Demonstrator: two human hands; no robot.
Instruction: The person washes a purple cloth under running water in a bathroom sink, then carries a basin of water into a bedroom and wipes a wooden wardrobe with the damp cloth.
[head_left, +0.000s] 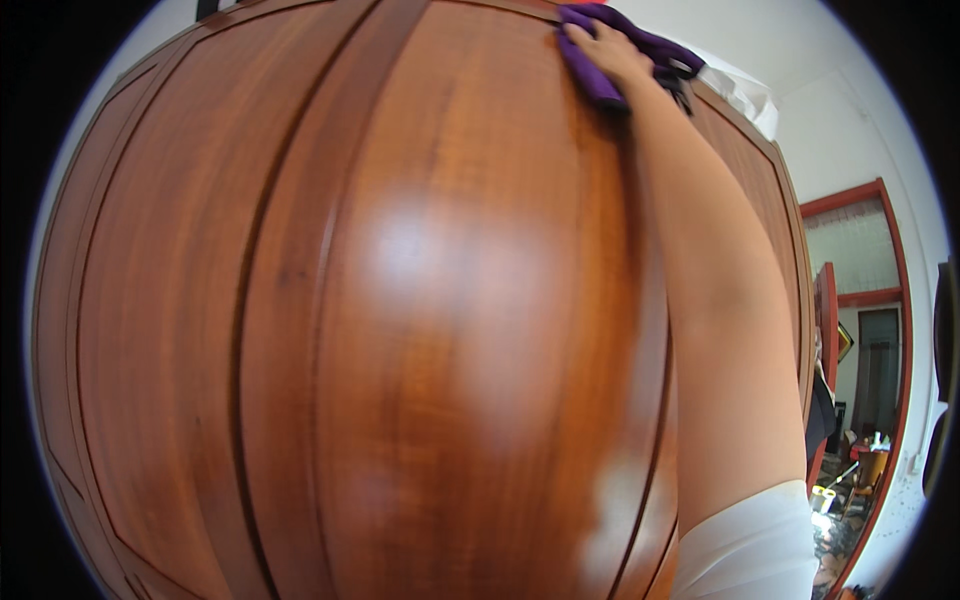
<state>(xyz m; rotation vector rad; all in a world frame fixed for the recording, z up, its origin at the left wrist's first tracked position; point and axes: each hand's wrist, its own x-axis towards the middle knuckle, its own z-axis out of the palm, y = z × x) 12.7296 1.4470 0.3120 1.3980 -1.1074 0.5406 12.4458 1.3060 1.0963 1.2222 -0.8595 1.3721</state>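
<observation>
My right hand is raised high at the upper right and presses a purple cloth with dark edging against a brown wooden wardrobe door. Its fingers lie over the cloth, and part of the cloth hangs beyond the wrist. The bare forearm and a white sleeve run down the right side and hide part of the wardrobe. My left hand is out of view. The door panels fill most of the view, with glossy reflections on the middle one.
White sheeting lies on the wardrobe's top edge at the upper right. Farther right, a red-framed doorway opens on another room with furniture and a yellow object on its floor. A white wall surrounds the doorway.
</observation>
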